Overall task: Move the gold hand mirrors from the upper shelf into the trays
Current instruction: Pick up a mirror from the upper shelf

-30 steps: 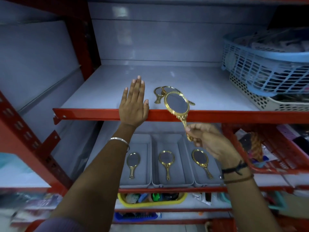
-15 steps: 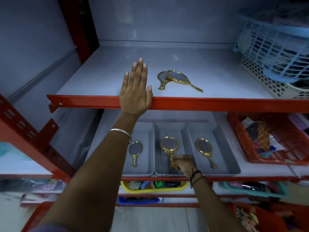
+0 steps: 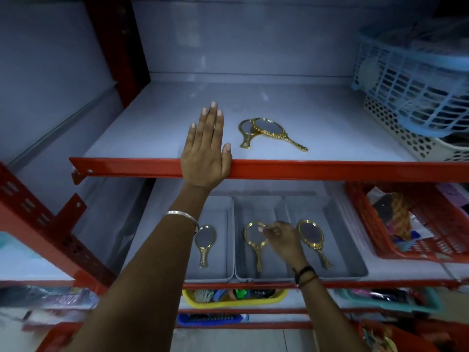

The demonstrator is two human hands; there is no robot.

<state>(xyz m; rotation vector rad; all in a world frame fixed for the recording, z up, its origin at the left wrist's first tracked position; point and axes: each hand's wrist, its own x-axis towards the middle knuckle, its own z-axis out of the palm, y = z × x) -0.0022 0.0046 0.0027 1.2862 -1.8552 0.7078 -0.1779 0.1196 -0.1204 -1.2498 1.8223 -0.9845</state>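
Your left hand [image 3: 206, 151] lies flat with fingers spread, palm draped over the red metal front rail [image 3: 330, 170] of the pale grey upper shelf [image 3: 317, 107], gripping nothing; it looks like a brace to steady you while you reach below. Your right hand [image 3: 280, 238] is down in the middle grey plastic tray [image 3: 253, 207] of three set side by side on the lower shelf, its grip narrowed to a pinch at the rim of the small oval gold hand mirror [image 3: 255, 241] lying there, handle towards you. Whether you're pinching it or just touching it I cannot tell, though I'd judge you're setting it straight. The left grey tray [image 3: 220, 207] holds one gold-framed mirror [image 3: 205, 243] and the right grey tray [image 3: 337, 217] holds an ornate gold one [image 3: 313, 240], all handles pointing the same way, so the layout reads as one mirror per tray, neatly lined up. Up top, two gold hand mirrors [image 3: 266, 129] wait just right of your left hand, heads overlapping, handles splayed toward the rail, easy to pick from the front. A blue lattice plastic basket [image 3: 416, 80] stacked on a white perforated one [image 3: 396, 128] crowds the shelf's right end, and a red mesh basket [image 3: 426, 235] of goods sits right of the trays. The light is dim and bluish, with cluttered red-framed shelves below.
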